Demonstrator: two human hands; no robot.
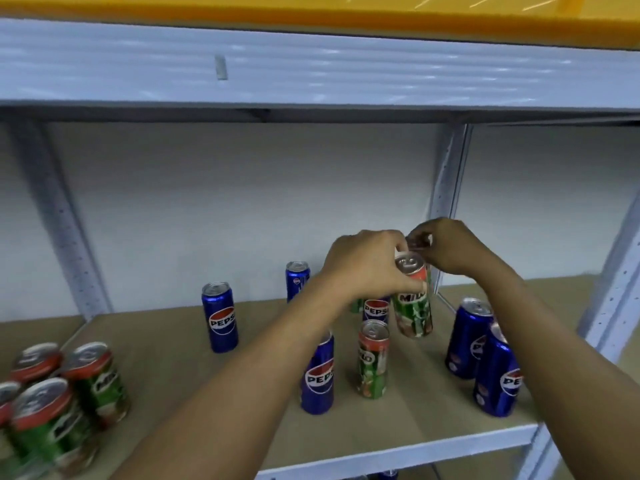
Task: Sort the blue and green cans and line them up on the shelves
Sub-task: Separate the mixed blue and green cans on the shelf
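Nearest you, well to the left of your left forearm, four or so green cans [93,382] with red rims are crowding together at the shelf [381,455] edge; one is showing part of "MILO", which suggests you are gathering the greens on that side. Just below your right forearm, two blue cans [497,375] are standing touching each other, "PEPSI" partly readable, likely the start of the blue group. Under your left wrist a blue Pepsi can [318,375] and a small green Milo can [373,358] are waiting side by side, still mixed. Farther in, your left hand [367,265] is wrapping its fingers round the top of a green Milo can [414,306], tilting it clear of the shelf, probably to carry it leftward. Your right hand [446,247], touching the left one, is pinching something small and dark just behind that can's rim; you cannot tell what. Beyond your hands, another Pepsi can [375,310] is half hidden, and two more blue Pepsi cans [220,317] are standing apart to the far left
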